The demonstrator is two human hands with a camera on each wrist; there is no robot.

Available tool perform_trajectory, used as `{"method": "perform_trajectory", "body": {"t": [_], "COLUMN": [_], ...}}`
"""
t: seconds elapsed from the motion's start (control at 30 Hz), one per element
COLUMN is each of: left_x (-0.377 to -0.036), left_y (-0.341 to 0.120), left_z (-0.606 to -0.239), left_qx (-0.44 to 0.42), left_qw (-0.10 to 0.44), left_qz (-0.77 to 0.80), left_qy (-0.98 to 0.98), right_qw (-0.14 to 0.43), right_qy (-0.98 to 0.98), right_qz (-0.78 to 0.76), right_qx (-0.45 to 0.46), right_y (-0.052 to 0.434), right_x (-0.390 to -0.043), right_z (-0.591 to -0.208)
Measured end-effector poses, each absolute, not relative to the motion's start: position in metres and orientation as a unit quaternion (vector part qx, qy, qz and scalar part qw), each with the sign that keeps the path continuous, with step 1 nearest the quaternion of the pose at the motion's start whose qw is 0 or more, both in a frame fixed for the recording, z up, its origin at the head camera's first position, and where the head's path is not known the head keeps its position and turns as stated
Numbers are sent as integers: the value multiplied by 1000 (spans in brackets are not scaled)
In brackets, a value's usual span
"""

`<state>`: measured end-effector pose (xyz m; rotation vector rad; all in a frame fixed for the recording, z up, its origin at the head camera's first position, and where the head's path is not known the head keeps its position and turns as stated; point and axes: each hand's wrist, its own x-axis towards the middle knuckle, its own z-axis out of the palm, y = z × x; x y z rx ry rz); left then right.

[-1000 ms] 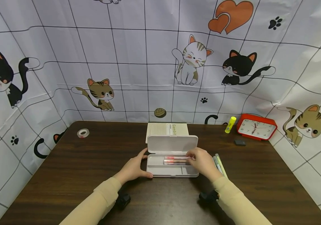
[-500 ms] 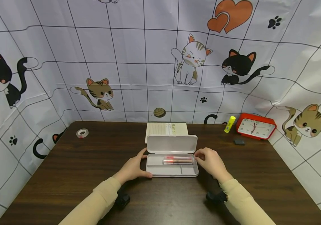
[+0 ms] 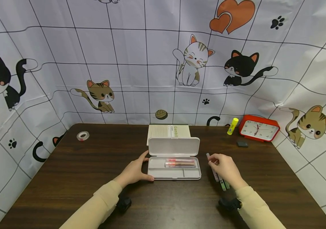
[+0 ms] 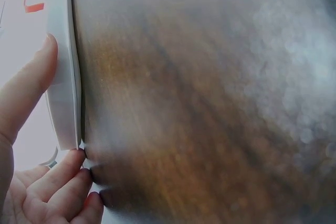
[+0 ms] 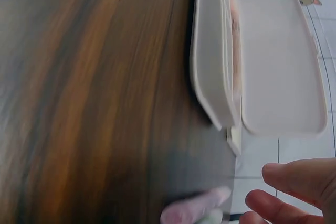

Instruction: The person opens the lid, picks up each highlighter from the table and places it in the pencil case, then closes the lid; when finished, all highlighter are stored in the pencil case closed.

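Note:
A white pencil case lies with its lid raised. Inside its back compartment is a clear packet of pinkish-red and brown sticks, whose kind I cannot make out. My left hand holds the case's left end, thumb at the front wall and fingertips at the end in the left wrist view. To the right of the case, my right hand is over several pens, one pale purple and others with green. The right wrist view shows its thumb and fingertips apart, gripping nothing; the hand partly hides the pens.
Behind the case lies a cream notebook. A roll of tape sits at the back left. At the back right are a yellow glue stick or marker, a red clock and a small dark block.
My right hand has let go of the clear packet in the case and moved right, over the pens. The left hand stays at the case's left end.

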<state>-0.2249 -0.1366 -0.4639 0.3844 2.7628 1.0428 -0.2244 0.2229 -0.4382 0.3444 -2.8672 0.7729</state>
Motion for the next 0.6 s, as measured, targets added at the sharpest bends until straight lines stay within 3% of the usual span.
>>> {"method": "perform_trajectory", "body": {"t": [0.6], "left_x": [-225], "left_y": [-136], "left_z": [-465], "left_qx": [131], "left_qw": [74], "left_qz": [345], "left_qy": [926], "right_qw": [67], "right_qy": [-961], "right_qz": [256], "right_qx": [84], "right_y": [268], "right_x": [-213], "right_z": [-447]}}
